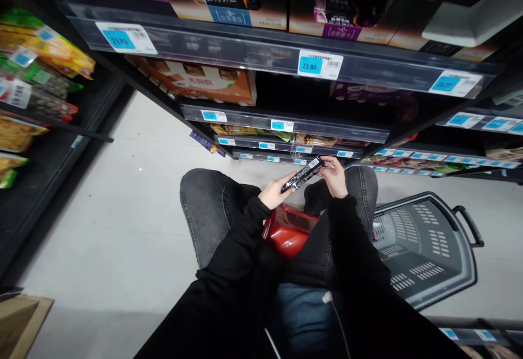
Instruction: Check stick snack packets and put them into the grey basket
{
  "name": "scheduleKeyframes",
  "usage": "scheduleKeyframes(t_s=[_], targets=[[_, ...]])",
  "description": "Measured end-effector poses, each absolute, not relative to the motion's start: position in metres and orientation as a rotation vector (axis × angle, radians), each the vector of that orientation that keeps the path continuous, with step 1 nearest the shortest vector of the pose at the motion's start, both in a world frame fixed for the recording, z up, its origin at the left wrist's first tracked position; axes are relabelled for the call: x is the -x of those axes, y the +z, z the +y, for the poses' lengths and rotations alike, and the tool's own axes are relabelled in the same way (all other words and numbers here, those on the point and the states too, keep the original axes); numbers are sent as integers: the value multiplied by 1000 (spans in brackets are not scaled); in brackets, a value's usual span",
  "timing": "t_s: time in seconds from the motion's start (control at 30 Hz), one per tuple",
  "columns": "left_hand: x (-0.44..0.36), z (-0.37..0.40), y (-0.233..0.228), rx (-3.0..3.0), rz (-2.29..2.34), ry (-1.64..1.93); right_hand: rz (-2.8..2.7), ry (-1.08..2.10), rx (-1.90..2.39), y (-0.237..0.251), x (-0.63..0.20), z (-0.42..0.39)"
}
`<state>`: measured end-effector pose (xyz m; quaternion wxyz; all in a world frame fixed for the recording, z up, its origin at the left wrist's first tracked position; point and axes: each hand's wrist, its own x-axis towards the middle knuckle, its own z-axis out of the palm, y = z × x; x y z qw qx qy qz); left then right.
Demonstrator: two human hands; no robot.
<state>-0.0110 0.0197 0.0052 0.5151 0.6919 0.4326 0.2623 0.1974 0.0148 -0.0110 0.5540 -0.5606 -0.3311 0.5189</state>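
Black packet (302, 176) is up in front of you, off the shelf (232, 49), outside the basket (425, 255). Your left hand (278, 190) and right hand (335, 179) clamp fingers on its ends. I cannot tell if it is open.

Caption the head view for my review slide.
Left hand and right hand hold a narrow black packet before store shelves, with a grey basket to the right.
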Motion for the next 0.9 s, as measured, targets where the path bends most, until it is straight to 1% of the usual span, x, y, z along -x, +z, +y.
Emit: scheduleKeyframes(t_s=[0.23, 0.43, 0.57, 0.77, 0.9], targets=[[13, 17, 6, -1871, 1134, 639, -775, 1148, 1313, -17, -200, 15], [15, 19, -1, -1969, 1106, 822, -803, 1126, 1334, -11, -200, 14], [17, 22, -7, -2008, 1098, 862, -841, 1105, 1358, -8, -201, 14], [22, 27, -10, -2077, 1046, 840, -902, 1174, 1423, -6, -206, 13], [24, 30, -12, -1989, 1054, 849, -892, 1279, 1445, -6, -211, 12]])
